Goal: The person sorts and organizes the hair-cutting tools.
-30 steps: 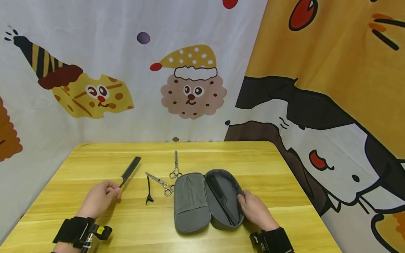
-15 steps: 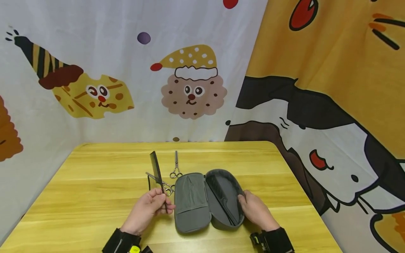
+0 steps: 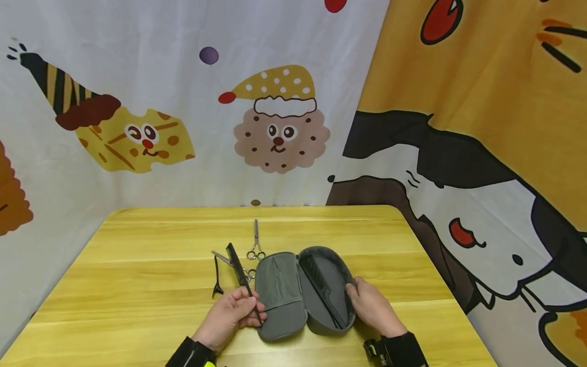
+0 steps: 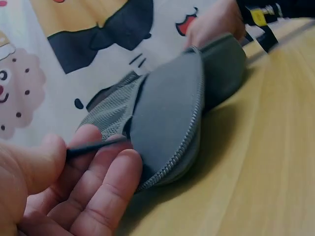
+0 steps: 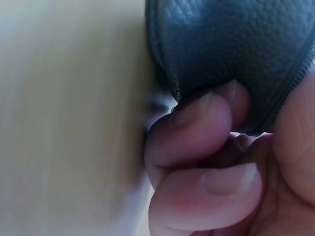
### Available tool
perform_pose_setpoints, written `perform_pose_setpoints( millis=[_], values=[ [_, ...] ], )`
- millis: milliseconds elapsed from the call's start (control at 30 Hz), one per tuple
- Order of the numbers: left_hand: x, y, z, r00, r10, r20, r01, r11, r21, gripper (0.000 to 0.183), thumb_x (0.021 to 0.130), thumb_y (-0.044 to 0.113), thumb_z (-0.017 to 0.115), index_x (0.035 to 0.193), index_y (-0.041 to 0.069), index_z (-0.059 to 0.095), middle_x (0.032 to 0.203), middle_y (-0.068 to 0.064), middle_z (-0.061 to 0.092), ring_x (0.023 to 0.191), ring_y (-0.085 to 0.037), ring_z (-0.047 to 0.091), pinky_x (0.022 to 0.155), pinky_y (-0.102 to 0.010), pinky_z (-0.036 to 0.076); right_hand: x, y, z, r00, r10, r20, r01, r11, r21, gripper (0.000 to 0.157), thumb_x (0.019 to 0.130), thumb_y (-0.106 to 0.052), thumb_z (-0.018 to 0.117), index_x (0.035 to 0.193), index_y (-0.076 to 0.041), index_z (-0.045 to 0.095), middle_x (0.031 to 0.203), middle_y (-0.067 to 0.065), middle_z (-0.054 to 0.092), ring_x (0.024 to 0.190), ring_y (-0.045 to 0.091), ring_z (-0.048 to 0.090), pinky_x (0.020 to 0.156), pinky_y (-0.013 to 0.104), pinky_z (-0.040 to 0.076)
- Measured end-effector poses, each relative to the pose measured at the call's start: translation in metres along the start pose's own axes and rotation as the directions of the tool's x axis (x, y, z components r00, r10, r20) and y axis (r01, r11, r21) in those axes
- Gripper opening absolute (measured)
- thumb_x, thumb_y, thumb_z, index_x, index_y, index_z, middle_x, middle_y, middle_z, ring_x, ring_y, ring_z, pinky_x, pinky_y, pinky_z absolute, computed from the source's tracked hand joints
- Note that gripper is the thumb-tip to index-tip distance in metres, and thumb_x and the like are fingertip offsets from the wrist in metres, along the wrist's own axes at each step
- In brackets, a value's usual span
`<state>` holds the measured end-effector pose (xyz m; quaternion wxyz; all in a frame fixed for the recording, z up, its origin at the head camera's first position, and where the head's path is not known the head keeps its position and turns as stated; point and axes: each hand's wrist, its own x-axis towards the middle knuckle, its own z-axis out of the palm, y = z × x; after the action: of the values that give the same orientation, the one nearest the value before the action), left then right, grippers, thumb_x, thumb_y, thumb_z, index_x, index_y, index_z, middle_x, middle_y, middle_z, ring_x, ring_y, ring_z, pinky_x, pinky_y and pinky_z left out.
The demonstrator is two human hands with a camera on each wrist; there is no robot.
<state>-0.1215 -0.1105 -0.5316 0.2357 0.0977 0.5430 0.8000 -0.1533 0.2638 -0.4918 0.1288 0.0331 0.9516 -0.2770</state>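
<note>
A black tail comb (image 3: 235,261) is pinched by its thin tail between the thumb and fingers of my left hand (image 3: 229,315), its toothed end pointing up and away. That hand is beside the left half of an open grey zip case (image 3: 281,322); the left wrist view shows the tail (image 4: 96,147) in front of the case's mesh pocket (image 4: 109,110). My right hand (image 3: 373,308) grips the rim of the deeper right half, thumb inside. Within that half lies another black comb (image 3: 316,283). In the right wrist view, curled fingers (image 5: 197,128) are against the case's textured outside.
Behind the held comb lie scissors (image 3: 220,256), partly hidden. A second pair of scissors (image 3: 256,242) lies beyond the case. A small black hair clip (image 3: 217,286) is to the left. All rest on a yellow wooden table (image 3: 137,265) before a cartoon-printed curtain (image 3: 160,188).
My left hand has carried the comb rightward from the table's left side to the case's left half, and the comb's tilt has changed. My right hand has stayed on the case.
</note>
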Motion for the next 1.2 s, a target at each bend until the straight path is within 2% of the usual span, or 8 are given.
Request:
perform_pose_setpoints(
  millis=[367, 667, 767, 833, 933, 1000, 1100, 1200],
  values=[
    [0.001, -0.004, 0.009, 0.994, -0.029, -0.103, 0.038, 0.996, 0.086, 0.021, 0.106, 0.008, 0.066, 0.116, -0.009, 0.059, 0.101, -0.007, 0.08, 0.093, -0.015, 0.078, 0.081, -0.028, 0.066, -0.001, -0.002, 0.001, 1.0, -0.012, -0.022, 0.012, 1.0, -0.004, 0.028, 0.113, -0.028, 0.05, 0.115, -0.003, 0.06, 0.095, 0.009, 0.06, 0.084, 0.022, 0.055, 0.072, 0.039, 0.044],
    [0.001, -0.006, 0.009, 0.994, -0.022, -0.111, 0.033, 0.994, 0.103, 0.029, 0.104, 0.009, 0.069, 0.12, -0.013, 0.061, 0.102, -0.01, 0.08, 0.09, -0.015, 0.077, 0.081, -0.029, 0.066, -0.003, -0.002, -0.001, 0.994, -0.01, -0.113, 0.006, 0.999, -0.042, 0.036, 0.107, -0.039, 0.064, 0.119, -0.005, 0.067, 0.095, 0.006, 0.07, 0.078, 0.019, 0.06, 0.066, 0.035, 0.047],
    [0.001, -0.006, 0.009, 0.994, -0.015, -0.107, 0.027, 0.994, 0.11, 0.03, 0.104, 0.009, 0.069, 0.12, -0.015, 0.06, 0.102, -0.011, 0.08, 0.089, -0.015, 0.077, 0.081, -0.028, 0.066, -0.005, -0.006, 0.0, 0.966, -0.058, -0.253, 0.047, 0.998, -0.051, 0.033, 0.103, -0.036, 0.07, 0.119, -0.007, 0.069, 0.088, 0.001, 0.068, 0.07, 0.014, 0.057, 0.06, 0.03, 0.044],
    [0.001, -0.005, 0.009, 0.994, -0.013, -0.106, 0.025, 0.993, 0.117, 0.032, 0.104, 0.008, 0.069, 0.121, -0.017, 0.06, 0.102, -0.012, 0.08, 0.088, -0.014, 0.077, 0.08, -0.028, 0.066, -0.007, -0.009, 0.002, 0.913, -0.132, -0.387, 0.123, 0.991, -0.047, 0.023, 0.1, -0.029, 0.075, 0.113, -0.01, 0.071, 0.082, -0.003, 0.065, 0.066, 0.01, 0.054, 0.058, 0.026, 0.042],
    [0.001, -0.005, 0.01, 0.994, -0.01, -0.108, 0.024, 0.991, 0.133, 0.033, 0.103, 0.008, 0.07, 0.12, -0.018, 0.06, 0.101, -0.012, 0.08, 0.087, -0.014, 0.076, 0.079, -0.028, 0.066, -0.011, -0.017, 0.007, 0.785, -0.306, -0.539, 0.346, 0.938, -0.028, 0.01, 0.096, -0.016, 0.081, 0.102, -0.015, 0.072, 0.079, -0.008, 0.062, 0.066, 0.005, 0.053, 0.057, 0.023, 0.045],
    [0.001, -0.005, 0.01, 0.994, -0.008, -0.112, 0.024, 0.99, 0.141, 0.032, 0.103, 0.007, 0.071, 0.119, -0.018, 0.061, 0.101, -0.012, 0.08, 0.087, -0.014, 0.076, 0.079, -0.028, 0.066, -0.015, -0.022, 0.011, 0.733, -0.406, -0.545, 0.503, 0.864, 0.033, 0.014, 0.095, -0.01, 0.082, 0.1, -0.019, 0.072, 0.08, -0.011, 0.063, 0.067, 0.004, 0.055, 0.058, 0.024, 0.049],
    [0.001, -0.005, 0.01, 0.993, -0.004, -0.116, 0.022, 0.988, 0.152, 0.03, 0.102, 0.007, 0.071, 0.117, -0.017, 0.062, 0.102, -0.013, 0.08, 0.087, -0.014, 0.077, 0.079, -0.028, 0.066, -0.023, -0.03, 0.016, 0.761, -0.498, -0.415, 0.618, 0.752, 0.231, 0.015, 0.098, -0.012, 0.079, 0.103, -0.024, 0.071, 0.083, -0.011, 0.066, 0.07, 0.004, 0.059, 0.061, 0.026, 0.053],
    [0.001, -0.006, 0.01, 0.993, 0.007, -0.116, 0.012, 0.987, 0.161, 0.031, 0.102, 0.006, 0.072, 0.116, -0.02, 0.062, 0.102, -0.012, 0.08, 0.086, -0.013, 0.077, 0.079, -0.028, 0.066, -0.027, -0.035, 0.022, 0.821, -0.536, -0.195, 0.562, 0.7, 0.441, 0.005, 0.103, -0.019, 0.073, 0.107, -0.021, 0.071, 0.087, -0.003, 0.068, 0.072, 0.005, 0.06, 0.062, 0.026, 0.053]
  ],
)
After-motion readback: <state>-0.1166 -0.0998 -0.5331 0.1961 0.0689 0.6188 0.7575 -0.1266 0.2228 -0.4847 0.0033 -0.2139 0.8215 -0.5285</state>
